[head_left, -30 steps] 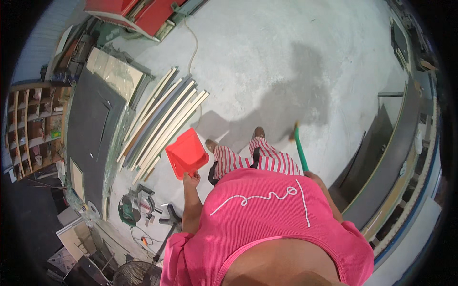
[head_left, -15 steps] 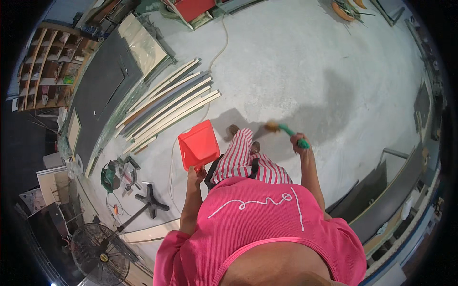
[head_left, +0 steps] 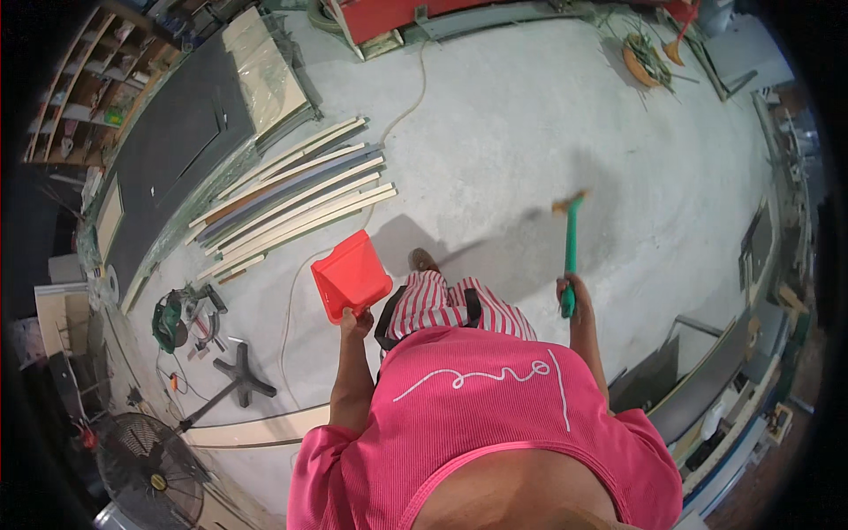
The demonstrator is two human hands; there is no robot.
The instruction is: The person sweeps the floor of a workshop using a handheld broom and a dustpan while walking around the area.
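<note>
My left hand (head_left: 357, 321) is closed round the handle of a red dustpan (head_left: 355, 272), held beside my left leg with its wide mouth facing forward and left. My right hand (head_left: 576, 299) grips a green-handled hand brush (head_left: 572, 240) out to my right. The brush points away from me, its brownish bristle head (head_left: 570, 203) at the far end, slightly smeared. Whether the bristles touch the floor I cannot tell. One shoe (head_left: 423, 260) shows ahead of my striped trousers.
Several long strips (head_left: 291, 199) lie on the floor to the left, beside a large dark panel (head_left: 177, 132). A green power saw (head_left: 170, 320) and a standing fan (head_left: 152, 468) are nearer left. An orange basket (head_left: 638, 69) sits far right; boards (head_left: 707, 367) lean at the near right.
The brush has swung from pointing left to pointing straight ahead, and my right hand has drawn a little nearer and rightward. The view has shifted; the dustpan stays in my left hand.
</note>
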